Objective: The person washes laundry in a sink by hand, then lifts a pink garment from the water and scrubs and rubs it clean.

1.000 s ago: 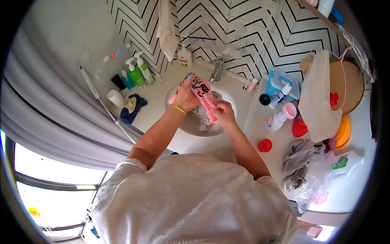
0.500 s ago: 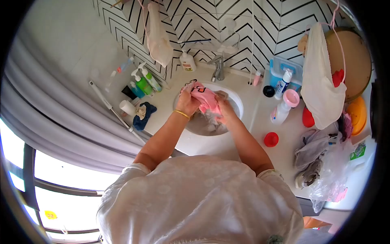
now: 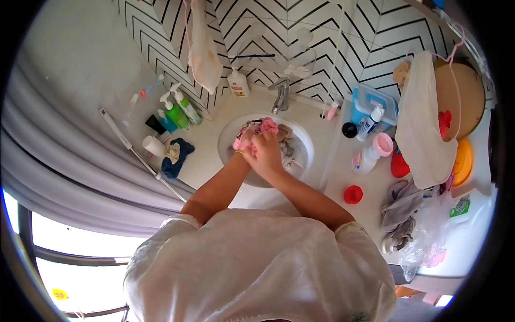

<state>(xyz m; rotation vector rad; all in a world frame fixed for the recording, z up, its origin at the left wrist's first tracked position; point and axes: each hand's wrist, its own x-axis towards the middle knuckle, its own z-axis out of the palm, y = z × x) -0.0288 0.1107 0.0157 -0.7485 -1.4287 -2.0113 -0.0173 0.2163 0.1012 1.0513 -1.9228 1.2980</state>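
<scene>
A bunched pink cloth with dark print is squeezed between my two hands over the white sink basin. My right hand lies on top, its fingers closed over the cloth. Beneath it, my left hand grips the cloth from the left, with most of its fingers hidden by the cloth and by my right hand. Other wet fabric, brownish and pale, sits in the water in the basin, to the right of my hands. The chrome faucet stands behind the basin.
Left of the basin are pump bottles and a dark blue cloth. To the right stand a pink-capped bottle, a red cap and a blue-lidded box. Grey shoes rest near a plastic bag. A white cloth hangs at right.
My hands have come together, the right crossing over the left. The pink cloth, spread between them before, is now bunched up. The view has shifted slightly.
</scene>
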